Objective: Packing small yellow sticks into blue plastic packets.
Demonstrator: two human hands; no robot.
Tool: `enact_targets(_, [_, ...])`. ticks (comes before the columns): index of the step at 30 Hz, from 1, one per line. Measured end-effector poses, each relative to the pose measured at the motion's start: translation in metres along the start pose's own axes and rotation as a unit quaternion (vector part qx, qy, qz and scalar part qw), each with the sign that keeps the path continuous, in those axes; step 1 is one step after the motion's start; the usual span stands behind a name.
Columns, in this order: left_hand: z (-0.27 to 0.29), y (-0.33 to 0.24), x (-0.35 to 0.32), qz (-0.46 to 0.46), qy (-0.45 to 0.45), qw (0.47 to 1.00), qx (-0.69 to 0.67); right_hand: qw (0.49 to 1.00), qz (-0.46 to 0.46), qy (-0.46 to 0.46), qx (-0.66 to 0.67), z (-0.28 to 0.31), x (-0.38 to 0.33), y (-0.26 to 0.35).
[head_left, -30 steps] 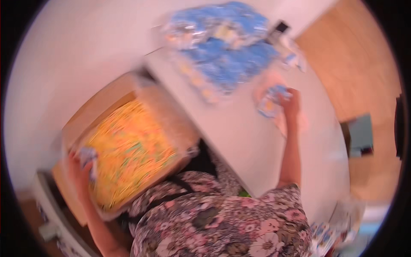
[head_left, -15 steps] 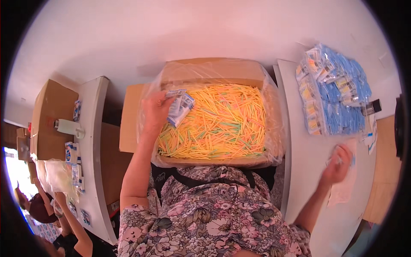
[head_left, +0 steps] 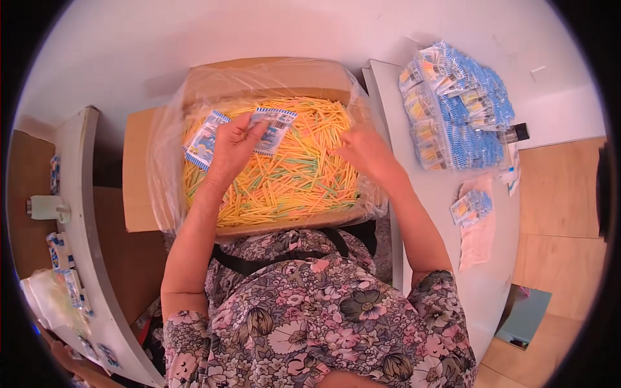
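Observation:
A cardboard box (head_left: 259, 77) lined with clear plastic stands in front of me, full of thin yellow, pink and green sticks (head_left: 284, 184). Over its left half, my left hand (head_left: 234, 142) is closed on blue-and-white plastic packets. One packet (head_left: 206, 139) sticks out to the left of the fingers, another (head_left: 275, 129) to the right. My right hand (head_left: 369, 155) is at the box's right side, fingers curled down at the sticks; whatever they pinch is hidden.
On the right-hand table (head_left: 430, 258), a heap of filled packets (head_left: 456, 110) lies near a dark-capped bottle (head_left: 517, 132). Another filled packet (head_left: 471, 207) rests on a pink cloth (head_left: 477, 242). The left shelf (head_left: 97, 258) holds a pale green bottle (head_left: 46, 208) and several small packs.
My right hand has come from the right table to the box, and a packet now lies on the cloth. The packets in my left hand are spread apart. The view has turned rightward.

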State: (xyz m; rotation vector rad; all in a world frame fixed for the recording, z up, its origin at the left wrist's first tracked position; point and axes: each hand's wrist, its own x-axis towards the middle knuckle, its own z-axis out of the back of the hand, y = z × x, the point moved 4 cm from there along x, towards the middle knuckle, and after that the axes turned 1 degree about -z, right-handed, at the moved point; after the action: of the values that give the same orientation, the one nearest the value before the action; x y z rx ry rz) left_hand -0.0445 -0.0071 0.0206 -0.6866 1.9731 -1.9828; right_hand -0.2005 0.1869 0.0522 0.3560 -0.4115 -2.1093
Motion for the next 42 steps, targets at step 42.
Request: enact_targets(42, [0.012,0.009,0.006,-0.097,-0.019,0.984,0.148,0.779,-0.181,0.152,0.580,-0.052,0.050,-0.002])
